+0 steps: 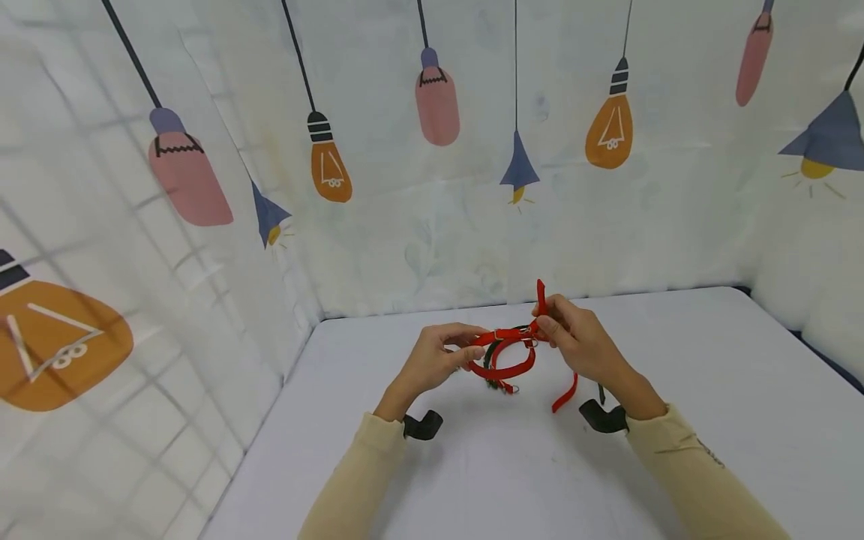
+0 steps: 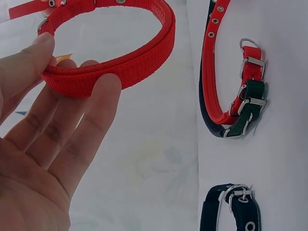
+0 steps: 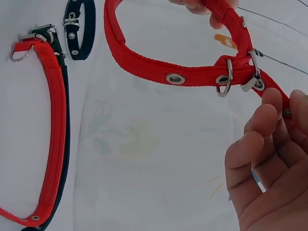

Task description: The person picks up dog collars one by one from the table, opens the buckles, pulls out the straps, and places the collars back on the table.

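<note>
A red collar (image 1: pixel 506 370), closed into a loop, is held up above the table between both hands. My left hand (image 1: pixel 432 358) pinches the loop's left side, with the thumb against the band and fingers on its outer face in the left wrist view. The right hand (image 1: pixel 582 341) grips the loose strap end, which sticks up past the fingers. Beside those fingertips, the right wrist view shows a metal buckle (image 3: pixel 253 67) and a D-ring (image 3: pixel 226 79) on the band, along with a metal eyelet (image 3: pixel 175 79).
Behind the held loop, another red collar (image 3: pixel 57 115) lies along a dark green collar (image 3: pixel 66 144) on the white table (image 1: pixel 486 480). A separate dark collar (image 3: pixel 86 31) lies close by. Patterned white cloth (image 1: pixel 378 255) hangs behind the table and along its left side.
</note>
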### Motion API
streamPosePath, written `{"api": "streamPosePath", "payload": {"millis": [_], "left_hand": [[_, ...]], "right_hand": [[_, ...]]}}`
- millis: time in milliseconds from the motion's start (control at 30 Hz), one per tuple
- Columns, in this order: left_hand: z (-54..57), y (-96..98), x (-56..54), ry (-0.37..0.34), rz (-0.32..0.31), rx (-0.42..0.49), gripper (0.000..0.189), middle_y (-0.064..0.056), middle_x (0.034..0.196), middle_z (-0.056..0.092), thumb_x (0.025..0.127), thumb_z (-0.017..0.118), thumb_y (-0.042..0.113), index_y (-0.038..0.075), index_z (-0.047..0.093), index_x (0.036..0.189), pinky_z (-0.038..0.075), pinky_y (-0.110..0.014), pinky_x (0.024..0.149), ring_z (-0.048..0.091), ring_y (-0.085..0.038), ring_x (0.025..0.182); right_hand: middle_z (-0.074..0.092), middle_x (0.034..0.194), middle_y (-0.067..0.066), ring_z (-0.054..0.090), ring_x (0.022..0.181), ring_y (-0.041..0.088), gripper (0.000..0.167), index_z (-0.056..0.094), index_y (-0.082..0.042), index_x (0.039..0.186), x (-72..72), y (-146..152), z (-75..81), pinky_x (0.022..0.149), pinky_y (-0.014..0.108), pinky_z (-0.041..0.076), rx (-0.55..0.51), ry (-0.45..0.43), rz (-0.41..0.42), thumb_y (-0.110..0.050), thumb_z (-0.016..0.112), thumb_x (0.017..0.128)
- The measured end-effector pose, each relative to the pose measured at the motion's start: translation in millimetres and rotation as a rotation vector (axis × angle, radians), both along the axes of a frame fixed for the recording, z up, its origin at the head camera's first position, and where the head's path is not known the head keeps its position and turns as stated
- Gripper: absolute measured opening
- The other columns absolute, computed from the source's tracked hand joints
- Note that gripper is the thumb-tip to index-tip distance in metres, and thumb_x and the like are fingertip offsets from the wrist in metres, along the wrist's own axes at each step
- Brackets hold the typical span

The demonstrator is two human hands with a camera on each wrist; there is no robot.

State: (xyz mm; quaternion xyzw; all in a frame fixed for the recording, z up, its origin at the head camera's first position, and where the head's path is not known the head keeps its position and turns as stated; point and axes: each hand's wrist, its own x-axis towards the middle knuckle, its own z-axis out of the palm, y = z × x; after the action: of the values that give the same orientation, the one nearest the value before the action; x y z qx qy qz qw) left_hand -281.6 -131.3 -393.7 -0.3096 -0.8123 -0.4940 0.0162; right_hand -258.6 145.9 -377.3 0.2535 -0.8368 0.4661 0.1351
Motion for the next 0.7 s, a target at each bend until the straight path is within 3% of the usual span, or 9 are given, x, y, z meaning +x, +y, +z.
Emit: {"api": "streamPosePath", "payload": {"millis": [233, 367, 467, 700], "left_hand": [[0.1, -0.7, -0.1, 0.018, 0.018, -0.025, 0.028, -0.002, 0.099, 0.078, 0.094, 0.076, 0.026, 0.023, 0.074, 0.122, 0.060, -0.034, 0.066, 0.072, -0.017, 0.075], [1.1, -0.1, 0.7, 0.010, 0.025, -0.039, 0.028, -0.001, 0.098, 0.076, 0.095, 0.075, 0.023, 0.023, 0.073, 0.123, 0.061, -0.039, 0.071, 0.072, -0.015, 0.079], [1.9, 1.2, 1.9, 0.019, 0.033, -0.071, 0.034, 0.000, 0.098, 0.074, 0.095, 0.074, 0.021, 0.027, 0.069, 0.129, 0.060, -0.035, 0.077, 0.070, -0.013, 0.084], [0.4, 4.0, 2.1, 0.083, -0.044, -0.125, 0.041, -0.003, 0.120, 0.072, 0.100, 0.068, 0.021, 0.030, 0.063, 0.140, 0.058, -0.030, 0.076, 0.067, -0.015, 0.089]], "right_hand": [[0.062, 0.089, 0.009, 0.056, 0.075, 0.018, 0.015, 0.056, -0.002, 0.116, -0.3, 0.2, -0.5, 0.066, 0.025, 0.052, -0.031, 0.008, 0.026, -0.012, 0.054, 0.106], [0.065, 0.093, 0.011, 0.059, 0.077, 0.019, 0.017, 0.056, -0.001, 0.118, -0.5, -0.1, -0.2, 0.069, 0.024, 0.054, -0.038, -0.018, 0.026, -0.013, 0.055, 0.106], [0.067, 0.097, 0.013, 0.062, 0.079, 0.021, 0.020, 0.056, -0.001, 0.121, -0.8, -0.6, -0.3, 0.071, 0.024, 0.056, -0.044, -0.050, 0.015, -0.014, 0.055, 0.106], [0.068, 0.098, 0.013, 0.063, 0.079, 0.021, 0.021, 0.057, -0.003, 0.124, -0.4, -0.4, -0.2, 0.072, 0.028, 0.057, -0.039, -0.067, 0.005, -0.014, 0.055, 0.105]]}}
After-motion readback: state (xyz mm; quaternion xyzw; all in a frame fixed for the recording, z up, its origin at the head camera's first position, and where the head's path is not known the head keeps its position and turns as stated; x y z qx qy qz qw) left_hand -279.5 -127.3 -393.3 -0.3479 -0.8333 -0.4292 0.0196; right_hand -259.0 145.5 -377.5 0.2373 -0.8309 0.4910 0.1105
